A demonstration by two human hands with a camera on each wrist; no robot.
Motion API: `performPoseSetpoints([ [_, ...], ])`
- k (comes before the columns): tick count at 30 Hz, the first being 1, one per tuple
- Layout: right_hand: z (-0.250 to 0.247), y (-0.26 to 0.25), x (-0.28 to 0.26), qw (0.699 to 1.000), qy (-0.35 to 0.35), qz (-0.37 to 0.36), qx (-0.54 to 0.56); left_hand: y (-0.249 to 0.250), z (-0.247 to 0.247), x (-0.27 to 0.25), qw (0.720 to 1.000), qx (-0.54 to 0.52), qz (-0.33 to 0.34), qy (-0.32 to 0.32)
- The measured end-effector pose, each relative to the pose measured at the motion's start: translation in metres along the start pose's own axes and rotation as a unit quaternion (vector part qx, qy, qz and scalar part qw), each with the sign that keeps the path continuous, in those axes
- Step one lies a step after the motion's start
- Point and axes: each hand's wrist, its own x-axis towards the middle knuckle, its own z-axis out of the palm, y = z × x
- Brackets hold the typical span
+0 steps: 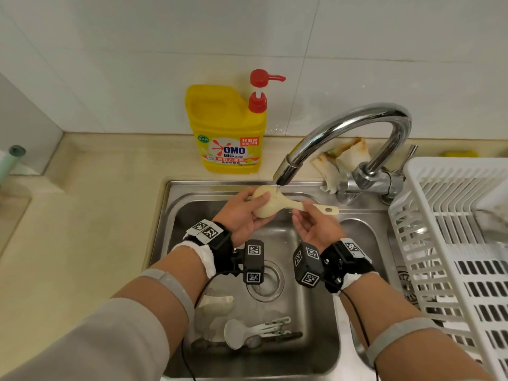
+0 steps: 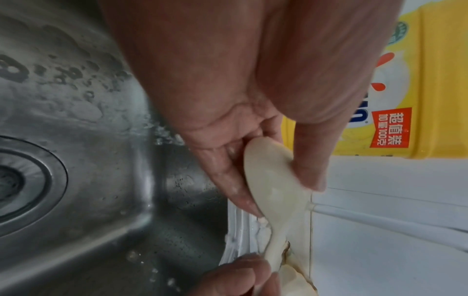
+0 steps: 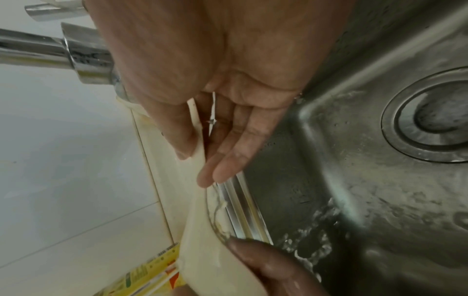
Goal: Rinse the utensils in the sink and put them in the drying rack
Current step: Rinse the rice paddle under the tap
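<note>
A cream plastic rice spoon [image 1: 277, 206] is held under the faucet spout [image 1: 286, 171], where a thin stream of water runs onto its bowl. My left hand [image 1: 244, 213] grips the spoon's bowl [image 2: 273, 180] between thumb and fingers. My right hand [image 1: 313, 224] pinches the handle [image 3: 197, 136] between thumb and fingers. Both hands hover over the steel sink [image 1: 192, 213]. More utensils [image 1: 255, 332], a white spoon among them, lie at the near end of the basin. The white drying rack [image 1: 450, 232] stands to the right of the sink.
A yellow dish-soap bottle [image 1: 228, 127] with a red pump stands on the counter behind the sink. A crumpled rag [image 1: 343, 158] lies behind the faucet base. The drain [image 1: 266, 281] sits mid-basin. Beige counter [image 1: 82, 215] stretches to the left.
</note>
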Motion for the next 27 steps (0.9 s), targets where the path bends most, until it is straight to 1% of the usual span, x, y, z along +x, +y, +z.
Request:
performPoseSetpoints([
  [6, -0.002, 0.000, 0.001, 0.999, 0.021, -0.022, 0.027, 0.000, -0.006, 0.002, 1.000, -0.010, 0.017, -0.001],
  [12, -0.003, 0.002, 0.003, 0.998, 0.027, -0.046, 0.023, 0.002, -0.008, 0.005, 0.999, -0.021, 0.010, 0.036],
  [15, -0.002, 0.002, 0.002, 0.999, 0.017, -0.034, 0.029, 0.003, -0.009, 0.006, 0.998, -0.038, 0.000, 0.051],
  [19, 0.001, 0.004, 0.004, 1.000, -0.014, -0.020, 0.001, 0.003, -0.015, 0.003, 0.993, -0.095, -0.021, 0.061],
  [21, 0.003, 0.006, 0.004, 1.000, -0.022, -0.016, -0.013, 0.005, -0.023, 0.002, 0.993, -0.093, -0.008, 0.076],
  [24, 0.010, 0.011, 0.003, 0.998, -0.036, -0.019, -0.038, 0.006, -0.036, 0.000, 0.991, -0.065, 0.027, 0.112],
  [27, 0.019, 0.017, 0.001, 0.996, -0.047, -0.031, -0.073, 0.008, -0.050, -0.002, 0.986, -0.059, 0.049, 0.149],
])
